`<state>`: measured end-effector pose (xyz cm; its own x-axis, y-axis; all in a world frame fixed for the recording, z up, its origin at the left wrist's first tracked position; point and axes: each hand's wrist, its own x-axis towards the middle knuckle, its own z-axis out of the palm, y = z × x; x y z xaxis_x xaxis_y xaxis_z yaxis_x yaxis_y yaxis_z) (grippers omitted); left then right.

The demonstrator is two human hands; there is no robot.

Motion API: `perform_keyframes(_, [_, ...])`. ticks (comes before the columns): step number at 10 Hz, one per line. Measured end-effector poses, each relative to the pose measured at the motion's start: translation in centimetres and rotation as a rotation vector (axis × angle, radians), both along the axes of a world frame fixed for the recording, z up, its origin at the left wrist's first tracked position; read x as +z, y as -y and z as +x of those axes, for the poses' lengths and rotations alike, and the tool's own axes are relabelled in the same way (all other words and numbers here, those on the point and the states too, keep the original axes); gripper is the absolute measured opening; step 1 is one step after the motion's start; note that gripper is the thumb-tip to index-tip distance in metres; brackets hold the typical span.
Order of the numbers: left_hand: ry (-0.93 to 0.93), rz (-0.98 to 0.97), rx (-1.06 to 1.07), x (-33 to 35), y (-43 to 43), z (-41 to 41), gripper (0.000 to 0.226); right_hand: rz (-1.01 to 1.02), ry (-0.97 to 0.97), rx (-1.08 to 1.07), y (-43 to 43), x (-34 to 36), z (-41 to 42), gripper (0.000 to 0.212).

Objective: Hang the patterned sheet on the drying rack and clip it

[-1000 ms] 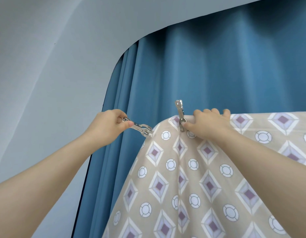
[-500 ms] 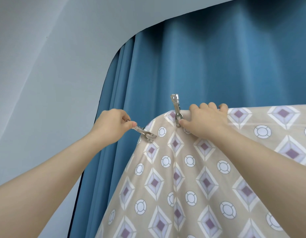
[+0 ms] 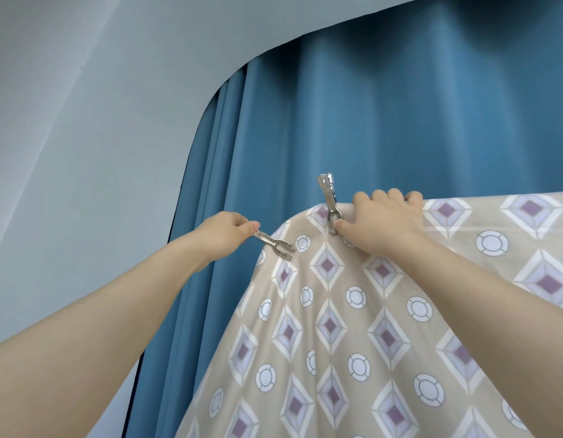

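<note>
**A:** Head view. Landmark: the upright silver metal clip (image 3: 329, 200), seated on the top fold of the beige patterned sheet with purple diamonds and white rings (image 3: 352, 311). The rack rail is hidden under that fold.

**B:** Hands, relative to the landmark?

**A:** Right hand (image 3: 381, 222) is just right of it, fingers curled over the fold and thumb tip touching the clip's lower end, so it grips the patterned sheet. Left hand (image 3: 224, 232) lies left of the landmark and slightly below it. Its thumb and forefinger pinch the handle end of a second silver forked metal clip (image 3: 275, 243).

**B:** Axis of that one?

**A:** The long axis runs from the left hand rightward and down, fork end leading. The fork tips sit at the sheet's sloping left edge, left of and below the landmark. Cannot tell whether they only touch the cloth or bite it.

**B:** Fork spread?

**A:** A narrow gap shows between the prongs. Cannot tell if the handles are squeezed.

**B:** Judgement on the next move?

**A:** The left hand is nearer the free edge, and its clip points at that edge. The move likely turns on pushing along that axis onto the cloth left of the landmark. Risk: the edge slopes there, so the clip may catch cloth only, not rail.

**B:** Background?

**A:** Blue pleated curtain (image 3: 400, 121) behind the landmark. Pale grey wall (image 3: 84, 121) well left of it.
</note>
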<state>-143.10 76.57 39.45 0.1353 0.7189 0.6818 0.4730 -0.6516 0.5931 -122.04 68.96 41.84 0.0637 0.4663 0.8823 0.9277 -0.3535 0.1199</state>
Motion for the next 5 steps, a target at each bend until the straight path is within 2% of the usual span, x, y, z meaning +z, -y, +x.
perform_keyframes(1, [0.047, 0.008, 0.041, -0.3, 0.1, 1.0, 0.031, 0.026, 0.014, 0.012, 0.0, -0.2, 0.1, 0.050])
perform_keyframes(2, [0.156, -0.009, 0.018, -0.9, -0.3, 1.8, 0.018, 0.059, 0.045, 0.048, -0.1, -0.7, 0.1, 0.048])
perform_keyframes(3, [0.210, 0.022, 0.029, -1.9, 0.0, 2.3, 0.025, 0.113, 0.062, 0.129, -0.2, -1.5, 0.1, 0.045])
perform_keyframes(4, [0.227, 0.196, 0.127, -2.9, 0.7, 2.4, 0.057, 0.248, 0.075, 0.267, -0.8, -3.0, 0.2, 0.041])
perform_keyframes(5, [0.238, 0.405, 0.222, -3.9, 1.7, 2.6, 0.048, 0.311, 0.009, 0.432, -0.9, -4.7, -0.3, 0.039])
